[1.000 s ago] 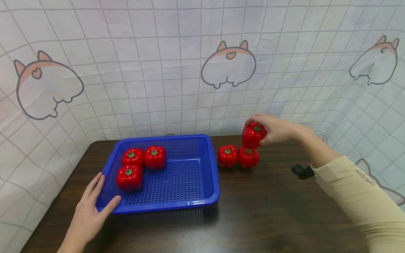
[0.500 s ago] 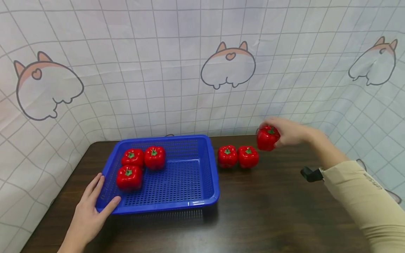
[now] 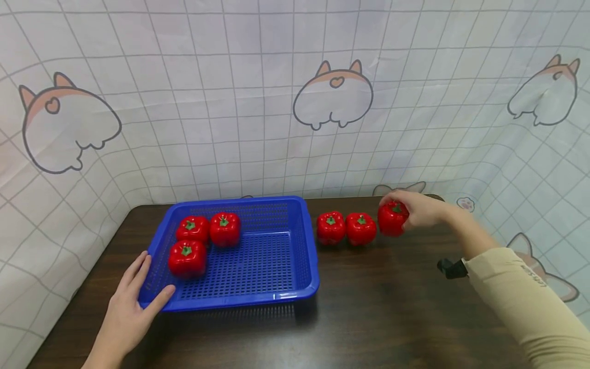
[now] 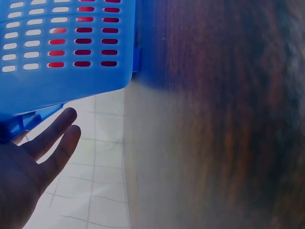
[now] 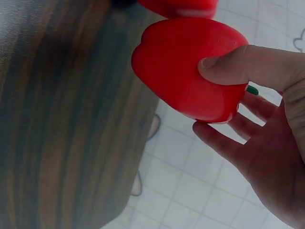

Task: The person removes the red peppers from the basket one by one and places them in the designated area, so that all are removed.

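Note:
My right hand (image 3: 421, 207) grips a red bell pepper (image 3: 391, 219) with a green stem, at the right end of a row by the table's back edge. In the right wrist view the thumb presses one side of the bell pepper (image 5: 176, 67) and the fingers reach behind it. Two more bell peppers, a left one (image 3: 330, 228) and a middle one (image 3: 361, 229), stand side by side in that row. My left hand (image 3: 126, 312) rests at the near left corner of a blue plastic basket (image 3: 295, 296), its fingers extended along the rim.
Inside the basket, three red bell peppers (image 3: 188, 259) are grouped on the left. The dark wooden table (image 3: 369, 318) backs onto a white gridded cloth (image 3: 221, 128) with cartoon animals. A black strap (image 3: 452, 268) hangs at the right wrist.
My right hand has carried its bell pepper from above the middle one to the right, then lowered it beside the row. My left hand and the basket stay nearly still.

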Tool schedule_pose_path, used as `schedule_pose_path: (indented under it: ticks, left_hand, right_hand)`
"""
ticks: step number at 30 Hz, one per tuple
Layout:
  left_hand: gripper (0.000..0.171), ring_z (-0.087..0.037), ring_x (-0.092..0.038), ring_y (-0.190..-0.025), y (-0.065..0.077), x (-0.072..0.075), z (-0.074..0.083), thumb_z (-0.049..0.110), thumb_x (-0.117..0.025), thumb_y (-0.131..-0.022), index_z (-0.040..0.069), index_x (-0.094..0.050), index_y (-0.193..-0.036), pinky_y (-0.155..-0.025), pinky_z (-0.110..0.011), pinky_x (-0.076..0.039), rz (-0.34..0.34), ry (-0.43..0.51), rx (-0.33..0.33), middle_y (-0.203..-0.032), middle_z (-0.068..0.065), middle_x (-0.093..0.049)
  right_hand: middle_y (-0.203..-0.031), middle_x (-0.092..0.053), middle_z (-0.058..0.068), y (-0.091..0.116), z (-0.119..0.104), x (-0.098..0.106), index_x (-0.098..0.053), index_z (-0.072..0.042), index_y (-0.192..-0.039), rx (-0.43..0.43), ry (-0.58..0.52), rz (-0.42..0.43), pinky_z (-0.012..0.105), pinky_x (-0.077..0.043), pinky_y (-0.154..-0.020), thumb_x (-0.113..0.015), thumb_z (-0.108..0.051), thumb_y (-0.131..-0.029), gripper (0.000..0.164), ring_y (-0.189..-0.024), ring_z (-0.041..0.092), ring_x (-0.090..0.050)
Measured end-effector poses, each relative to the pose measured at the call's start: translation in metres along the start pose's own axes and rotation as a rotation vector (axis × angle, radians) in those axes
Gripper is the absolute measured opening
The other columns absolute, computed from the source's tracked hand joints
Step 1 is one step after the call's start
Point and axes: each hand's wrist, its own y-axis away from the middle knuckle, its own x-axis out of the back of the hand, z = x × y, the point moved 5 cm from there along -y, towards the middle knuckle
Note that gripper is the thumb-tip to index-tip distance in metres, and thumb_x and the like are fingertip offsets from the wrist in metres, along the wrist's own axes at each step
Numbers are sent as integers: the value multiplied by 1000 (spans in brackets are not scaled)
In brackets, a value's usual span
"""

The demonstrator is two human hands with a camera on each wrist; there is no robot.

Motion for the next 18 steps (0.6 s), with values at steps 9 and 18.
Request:
schedule_pose_path:
  ticks: [9, 18]
  left_hand:
    - [84, -54, -27, -145, 0, 0, 1, 31, -74, -95, 2, -29, -161, -107, -77, -26, -3, -3, 5, -167, -15, -23]
    - [84, -53, -27, -145, 1, 1, 1, 30, -74, -95, 2, -30, -160, -107, -76, -26, 5, 3, 1, -167, -15, -24]
  right_hand:
    - [-136, -56, 16, -5, 11, -14, -56, -6, -136, -4, 17, -18, 41, -59, -82, -74, 13, -74, 67, -119, 38, -53]
    - [-135, -57, 15, -8, 9, -22, -56, -4, -137, -4, 13, -19, 46, -58, -87, -75, 12, -73, 68, -119, 37, -54]
